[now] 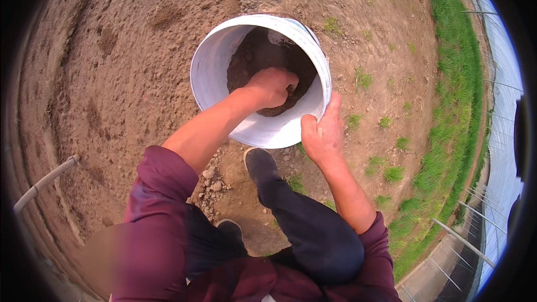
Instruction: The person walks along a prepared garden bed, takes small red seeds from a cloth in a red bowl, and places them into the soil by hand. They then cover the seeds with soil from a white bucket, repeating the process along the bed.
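A white plastic bucket [264,132] is tipped so its mouth faces me, and dark, loose soil-like material [251,58] lies inside it. My left hand [272,86] reaches into the bucket with its fingers curled over this material. A little brown matter shows in the crook of thumb and forefinger; the palm is hidden. My right hand [325,136] grips the bucket's near right rim, thumb on the inner side and fingers around the outside.
Tilled brown soil [126,67] spreads to the left, with a pole [46,182] at the lower left. Small clods [214,182] lie beside my shoe [260,163]. To the right, grass [459,63] runs along a metal-framed plastic sheet wall [503,63].
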### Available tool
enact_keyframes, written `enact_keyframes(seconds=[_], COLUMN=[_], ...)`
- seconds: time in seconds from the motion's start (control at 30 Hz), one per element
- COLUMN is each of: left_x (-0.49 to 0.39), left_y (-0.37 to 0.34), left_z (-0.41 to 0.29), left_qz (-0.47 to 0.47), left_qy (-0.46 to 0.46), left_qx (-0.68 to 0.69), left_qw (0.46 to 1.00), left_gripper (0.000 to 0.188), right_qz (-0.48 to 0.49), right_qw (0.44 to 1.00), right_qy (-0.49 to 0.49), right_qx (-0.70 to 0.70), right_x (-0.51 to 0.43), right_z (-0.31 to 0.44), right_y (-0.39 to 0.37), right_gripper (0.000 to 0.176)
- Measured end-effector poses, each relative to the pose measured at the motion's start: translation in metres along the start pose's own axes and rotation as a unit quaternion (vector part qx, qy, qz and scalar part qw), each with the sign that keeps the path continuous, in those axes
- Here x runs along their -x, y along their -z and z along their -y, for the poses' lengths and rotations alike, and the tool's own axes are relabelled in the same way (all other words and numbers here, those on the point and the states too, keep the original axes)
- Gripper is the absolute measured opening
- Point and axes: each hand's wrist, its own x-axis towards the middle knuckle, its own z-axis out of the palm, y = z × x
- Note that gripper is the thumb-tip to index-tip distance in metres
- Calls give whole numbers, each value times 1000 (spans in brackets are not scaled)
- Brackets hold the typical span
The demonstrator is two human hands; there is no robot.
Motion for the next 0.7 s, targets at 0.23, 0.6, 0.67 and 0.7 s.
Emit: enact_keyframes(seconds=[0.23,0.6,0.67,0.7], left_x=[5,-17,-18,-15], left_y=[43,46,42,41], left_z=[36,60,72,67], left_qz=[-197,-219,-226,-223], left_qy=[29,16,-7,-9], left_qx=[-10,-33,-13,-9], left_qw=[980,975,974,975], left_gripper=[30,37,40,42], right_qz=[-8,-14,-13,-12], right_qw=[999,998,998,998], right_qy=[38,54,64,62], right_qx=[-14,13,14,16], right_x=[4,4,3,3], right_z=[-1,-4,-3,-4], right_y=[-4,-9,-10,-9], right_gripper=[61,66,66,66])
